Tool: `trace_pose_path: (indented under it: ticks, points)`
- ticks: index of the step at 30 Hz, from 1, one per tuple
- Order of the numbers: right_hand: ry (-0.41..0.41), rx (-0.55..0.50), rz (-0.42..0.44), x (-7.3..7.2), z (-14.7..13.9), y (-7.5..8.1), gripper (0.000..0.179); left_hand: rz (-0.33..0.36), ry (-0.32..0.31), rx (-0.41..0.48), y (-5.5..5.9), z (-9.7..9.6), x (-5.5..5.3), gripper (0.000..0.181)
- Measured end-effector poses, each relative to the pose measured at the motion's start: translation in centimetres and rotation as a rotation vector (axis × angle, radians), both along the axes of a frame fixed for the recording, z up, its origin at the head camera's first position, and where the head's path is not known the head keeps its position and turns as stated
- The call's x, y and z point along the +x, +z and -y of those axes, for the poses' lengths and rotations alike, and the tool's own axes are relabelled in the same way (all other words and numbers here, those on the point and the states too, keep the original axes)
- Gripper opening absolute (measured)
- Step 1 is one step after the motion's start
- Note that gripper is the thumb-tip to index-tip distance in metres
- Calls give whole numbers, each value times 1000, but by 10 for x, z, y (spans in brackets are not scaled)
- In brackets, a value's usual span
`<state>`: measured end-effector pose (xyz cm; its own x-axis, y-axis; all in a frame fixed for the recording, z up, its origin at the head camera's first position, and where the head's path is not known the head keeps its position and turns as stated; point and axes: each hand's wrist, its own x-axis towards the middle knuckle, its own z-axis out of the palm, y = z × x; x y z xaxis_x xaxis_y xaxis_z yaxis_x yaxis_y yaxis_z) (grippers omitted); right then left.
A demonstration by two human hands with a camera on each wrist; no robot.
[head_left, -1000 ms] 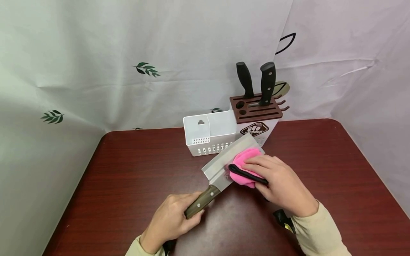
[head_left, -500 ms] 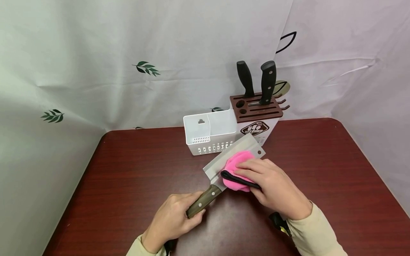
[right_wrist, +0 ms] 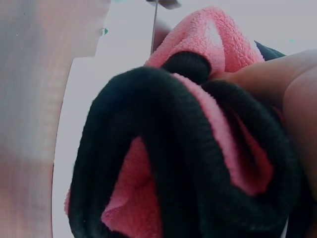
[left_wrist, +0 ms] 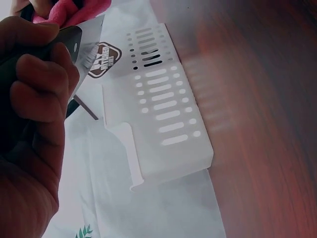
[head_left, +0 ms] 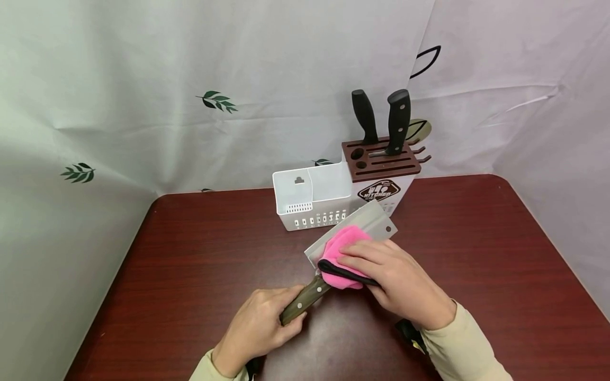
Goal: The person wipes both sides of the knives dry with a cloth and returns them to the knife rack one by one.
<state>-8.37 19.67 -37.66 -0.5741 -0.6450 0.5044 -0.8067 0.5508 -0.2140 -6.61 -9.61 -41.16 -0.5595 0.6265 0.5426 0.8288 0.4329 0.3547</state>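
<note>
My left hand (head_left: 262, 323) grips the wooden handle of a cleaver (head_left: 381, 219), fingers curled round it, as the left wrist view also shows. The broad steel blade points up and to the right, above the table, with a small hole near its far corner. A folded pink cloth (head_left: 345, 246) with black edging lies against the blade close to the handle. My right hand (head_left: 405, 275) holds this cloth and presses it on the blade. In the right wrist view the bunched cloth (right_wrist: 138, 193) fills most of the picture and hides the blade.
Behind the cleaver stands a white holder (head_left: 314, 211) with an open basket on its left. Its brown slotted top (head_left: 381, 164) carries two black-handled knives (head_left: 399, 121). The dark red table (head_left: 190, 264) backs onto a white curtain (head_left: 267, 79).
My right hand has slid the cloth down and left along the blade, from near the tip to beside the handle. The left hand and cleaver have barely shifted.
</note>
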Motion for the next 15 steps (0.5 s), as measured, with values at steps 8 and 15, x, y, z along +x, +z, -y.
trace_pose_path:
  ticks: [8, 15]
  points:
    - [-4, -4, 7, 1, 2, 1, 58, -5, 49, -48, 1, -1, 1, 38]
    - [-4, -38, -13, 1, 0, 5, 61, 15, 87, -62, 0, 0, 1, 38]
